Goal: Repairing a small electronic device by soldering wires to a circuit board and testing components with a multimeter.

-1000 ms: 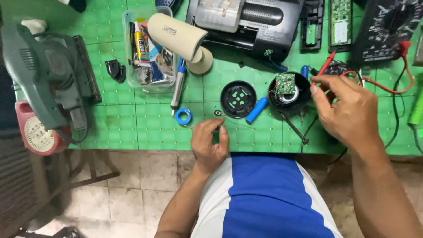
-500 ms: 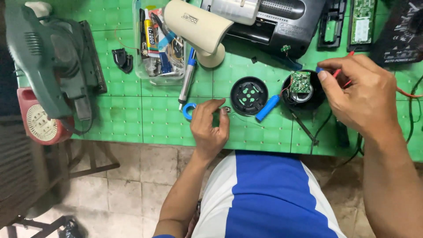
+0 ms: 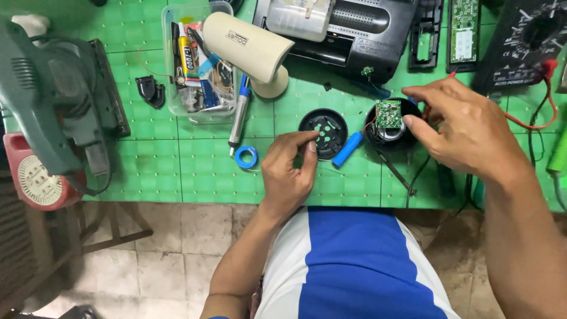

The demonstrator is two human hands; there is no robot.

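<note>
Green gridded surface (image 3: pixel 177 177) fills the upper frame. Since a moment ago my left hand (image 3: pixel 286 174) has slid right; its fingers now pinch the black disc (image 3: pixel 323 133) rim. My right hand (image 3: pixel 466 133) hovers half-curled, empty, by the round circuit board (image 3: pixel 388 114).

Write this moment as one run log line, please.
left hand: pinching beside round black plastic cover | right hand: at small green circuit board

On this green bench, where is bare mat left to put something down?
Bare mat lies along the near edge, between the sander and the left hand, below the tape roll. It is crowded around the right hand, with the circuit board, blue battery and wires.
</note>
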